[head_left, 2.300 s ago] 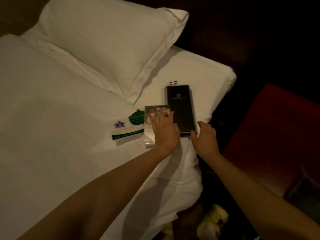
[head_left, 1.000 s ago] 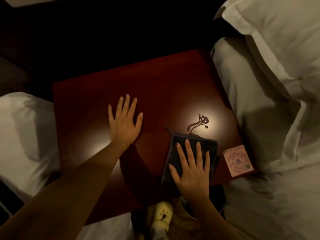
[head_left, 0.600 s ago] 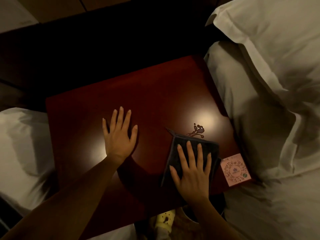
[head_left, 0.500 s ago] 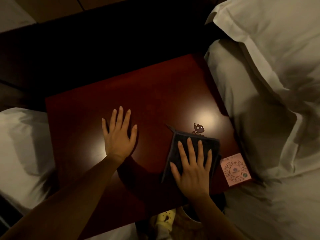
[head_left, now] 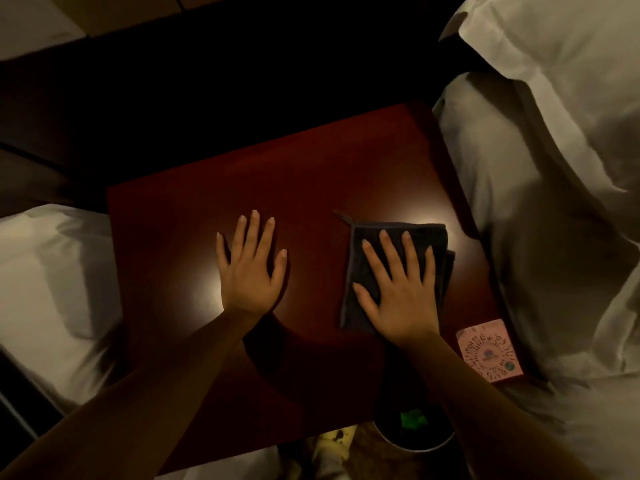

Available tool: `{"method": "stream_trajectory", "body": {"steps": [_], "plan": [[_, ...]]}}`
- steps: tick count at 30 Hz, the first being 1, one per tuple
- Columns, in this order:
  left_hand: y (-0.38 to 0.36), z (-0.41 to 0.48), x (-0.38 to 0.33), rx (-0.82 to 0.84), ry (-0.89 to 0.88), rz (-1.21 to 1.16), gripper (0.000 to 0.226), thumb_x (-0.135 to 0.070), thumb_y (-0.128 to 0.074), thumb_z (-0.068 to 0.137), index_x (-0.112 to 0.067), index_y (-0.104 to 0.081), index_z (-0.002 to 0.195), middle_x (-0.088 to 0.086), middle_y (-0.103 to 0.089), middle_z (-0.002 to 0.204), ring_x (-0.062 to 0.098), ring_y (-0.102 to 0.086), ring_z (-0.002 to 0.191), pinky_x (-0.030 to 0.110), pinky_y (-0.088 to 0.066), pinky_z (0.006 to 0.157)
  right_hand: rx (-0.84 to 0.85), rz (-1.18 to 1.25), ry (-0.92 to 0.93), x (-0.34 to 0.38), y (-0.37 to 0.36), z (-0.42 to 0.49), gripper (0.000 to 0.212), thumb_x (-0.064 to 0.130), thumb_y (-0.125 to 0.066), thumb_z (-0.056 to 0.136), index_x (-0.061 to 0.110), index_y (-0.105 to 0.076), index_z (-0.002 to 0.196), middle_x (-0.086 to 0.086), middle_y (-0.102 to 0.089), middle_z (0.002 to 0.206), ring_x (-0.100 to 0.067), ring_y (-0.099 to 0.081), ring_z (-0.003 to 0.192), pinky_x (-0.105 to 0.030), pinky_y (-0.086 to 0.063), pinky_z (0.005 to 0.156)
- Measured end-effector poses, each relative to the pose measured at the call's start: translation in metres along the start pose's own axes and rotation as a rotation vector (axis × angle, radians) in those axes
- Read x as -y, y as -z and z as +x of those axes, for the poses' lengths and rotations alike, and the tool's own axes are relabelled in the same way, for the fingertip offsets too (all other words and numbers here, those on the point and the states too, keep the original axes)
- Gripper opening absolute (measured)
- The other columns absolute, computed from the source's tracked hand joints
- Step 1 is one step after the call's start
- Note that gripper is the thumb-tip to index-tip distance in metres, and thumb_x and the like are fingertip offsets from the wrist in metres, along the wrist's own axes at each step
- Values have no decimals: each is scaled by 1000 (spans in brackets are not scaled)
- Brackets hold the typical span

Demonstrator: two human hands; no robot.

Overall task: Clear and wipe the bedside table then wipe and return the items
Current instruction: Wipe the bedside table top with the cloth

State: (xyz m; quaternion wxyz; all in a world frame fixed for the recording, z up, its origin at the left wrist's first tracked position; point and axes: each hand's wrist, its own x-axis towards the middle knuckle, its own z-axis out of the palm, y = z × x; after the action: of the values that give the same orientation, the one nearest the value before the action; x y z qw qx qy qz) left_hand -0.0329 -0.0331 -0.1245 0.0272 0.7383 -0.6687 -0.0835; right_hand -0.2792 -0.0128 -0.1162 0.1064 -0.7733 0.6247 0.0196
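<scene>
A: Logging largest first. White bedding (head_left: 554,188) lies along the right edge of the bedside table (head_left: 311,174); a second white bed (head_left: 52,289) lies along its left edge. Tabletop dark red, glossy, dimly lit.

B: Cloth?

A: Dark grey cloth (head_left: 415,237), folded, flat on the right half of the table, nearer the right edge than the left.

B: Hands?

A: Right hand (head_left: 398,296) palm-down on the cloth, fingers straight and slightly spread, pressing, not gripping. Left hand (head_left: 251,271) flat on bare wood near the table's middle, fingers extended and a little apart, holding nothing. Hands well apart.

B: Smaller items?

A: Pink card (head_left: 488,355) with a printed code at the near right corner. Round bin (head_left: 412,427) below the near edge, something green inside; cannot tell what.
</scene>
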Motion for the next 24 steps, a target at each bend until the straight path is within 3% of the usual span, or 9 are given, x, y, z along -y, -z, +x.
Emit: {"method": "stream_trajectory", "body": {"steps": [7, 13, 24], "plan": [[-5, -2, 2, -53, -35, 30, 55, -50, -22, 96, -28, -25, 146, 0, -22, 157, 14, -11, 147, 49, -4, 118, -21, -46, 134, -11, 12, 46, 66, 60, -28, 89, 32, -15, 147, -1, -23, 156, -29, -13, 145, -55, -4, 116], [-6, -1, 4, -55, -45, 51, 56, -50, -20, 96, -28, -23, 146, 0, -21, 157, 15, -12, 147, 47, -1, 118, -8, -52, 250, -14, 23, 96, 64, 59, -24, 89, 32, -15, 147, -1, -22, 157, -29, -12, 146, -56, -5, 117], [-1, 0, 2, 15, -33, 18, 56, -48, -24, 96, -29, -18, 147, -2, -14, 159, 15, -4, 148, 50, 1, 118, -74, 28, 228, 13, 30, 182, 63, 57, -20, 91, 28, -17, 147, -5, -19, 158, -32, -9, 146, -60, -3, 116]]}}
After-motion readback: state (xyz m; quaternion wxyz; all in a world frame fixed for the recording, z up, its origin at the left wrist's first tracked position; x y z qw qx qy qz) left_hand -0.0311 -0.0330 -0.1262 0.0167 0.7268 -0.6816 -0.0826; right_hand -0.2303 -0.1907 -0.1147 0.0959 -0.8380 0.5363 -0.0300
